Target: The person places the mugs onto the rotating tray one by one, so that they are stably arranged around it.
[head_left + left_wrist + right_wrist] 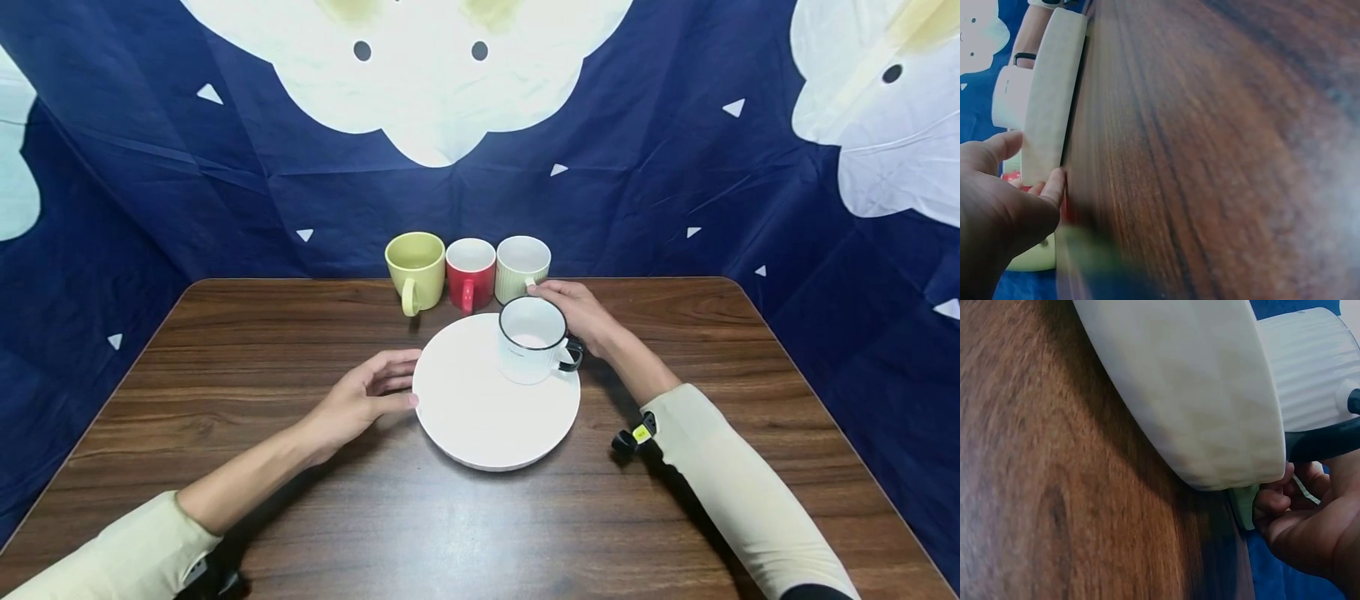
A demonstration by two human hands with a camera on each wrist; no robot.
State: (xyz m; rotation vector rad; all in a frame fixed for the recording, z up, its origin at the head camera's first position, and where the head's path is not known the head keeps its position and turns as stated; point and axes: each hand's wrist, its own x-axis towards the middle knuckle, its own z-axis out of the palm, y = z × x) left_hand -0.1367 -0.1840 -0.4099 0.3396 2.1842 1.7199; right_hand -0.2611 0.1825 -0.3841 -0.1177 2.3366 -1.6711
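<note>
A thick white round stand with a faceted side lies on the table. On its far right part sits a white mug with a black rim and black handle. My left hand is at the stand's left edge, thumb and fingers spread along its side. Behind the white mug, my right hand pinches the handle of a pale green ribbed mug. In the right wrist view the stand mostly hides that mug, and only a green bit shows by the fingers.
A red mug and a yellow-green mug stand in a row left of the pale green one, near the back edge of the wooden table. A dark blue curtain with white cloud shapes hangs behind and along both sides.
</note>
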